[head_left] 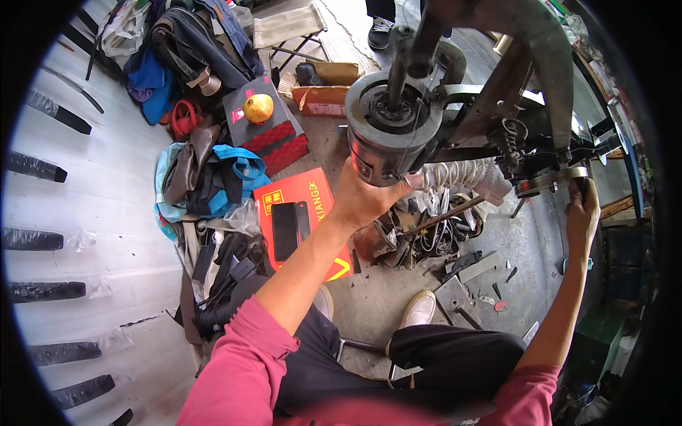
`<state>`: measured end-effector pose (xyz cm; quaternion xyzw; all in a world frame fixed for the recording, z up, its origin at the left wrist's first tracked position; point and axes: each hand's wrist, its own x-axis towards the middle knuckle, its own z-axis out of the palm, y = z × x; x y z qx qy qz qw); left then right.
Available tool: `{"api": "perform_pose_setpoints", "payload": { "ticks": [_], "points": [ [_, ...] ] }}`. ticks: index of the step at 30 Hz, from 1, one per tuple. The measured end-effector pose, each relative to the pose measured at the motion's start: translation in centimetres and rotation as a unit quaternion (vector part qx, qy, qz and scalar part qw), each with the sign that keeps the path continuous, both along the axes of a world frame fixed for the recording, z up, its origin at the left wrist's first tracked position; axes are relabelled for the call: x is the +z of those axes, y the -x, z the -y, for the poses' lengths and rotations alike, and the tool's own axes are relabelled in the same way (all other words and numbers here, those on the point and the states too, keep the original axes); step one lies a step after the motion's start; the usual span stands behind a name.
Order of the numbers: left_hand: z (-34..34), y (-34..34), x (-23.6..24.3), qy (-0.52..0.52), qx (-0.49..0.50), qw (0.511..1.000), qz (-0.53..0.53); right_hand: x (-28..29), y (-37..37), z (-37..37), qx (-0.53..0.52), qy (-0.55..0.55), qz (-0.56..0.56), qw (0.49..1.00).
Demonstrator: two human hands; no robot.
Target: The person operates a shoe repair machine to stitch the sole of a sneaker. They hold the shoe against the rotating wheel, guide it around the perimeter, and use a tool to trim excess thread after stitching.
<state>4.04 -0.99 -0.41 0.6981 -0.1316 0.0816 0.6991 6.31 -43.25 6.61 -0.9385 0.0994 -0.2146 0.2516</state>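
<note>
A dark cast-metal machine, much like a cobbler's hand-cranked sewing machine, fills the upper right, with a round metal head (361,145) toward me. My left hand (366,199) is closed around the lower side of this head, thumb toward the right; some fingers are hidden beneath it. Beside that thumb, a coil spring (458,172) in clear plastic runs off to the right. On the far right my right hand (583,209) is closed at the rim of a metal wheel (550,183) on the machine. Part of its grip is turned away from view.
Left of my left arm, a black phone (285,234) lies on a red box (316,192). A yellow-red fruit (258,108) rests on a grey box (241,131). Bags and clothes (202,174) crowd the left. Below the machine sits a bin of loose parts (444,227). Another person's shoe (381,32) shows behind.
</note>
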Motion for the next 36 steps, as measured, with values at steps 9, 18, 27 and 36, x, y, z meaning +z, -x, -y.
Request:
{"api": "perform_pose_setpoints", "payload": {
  "ticks": [9,18,27,36],
  "points": [
    [-0.7,-0.3,-0.4,-0.043,-0.030,0.997,0.050,-9.8,-3.0,7.5,-0.069,0.013,-0.033,0.997],
    [-0.4,-0.2,0.1,-0.051,-0.009,0.997,0.062,-5.0,1.6,-4.6,0.120,-0.190,-0.243,0.944],
    [-0.4,-0.4,0.0,-0.008,-0.030,0.999,0.039,-2.1,-1.5,2.8,-0.059,0.064,0.045,0.995],
    [-1.3,-0.4,0.1,-0.032,-0.082,0.996,0.022,-6.6,-2.4,7.0,-0.066,0.044,0.030,0.996]
  ]
}}
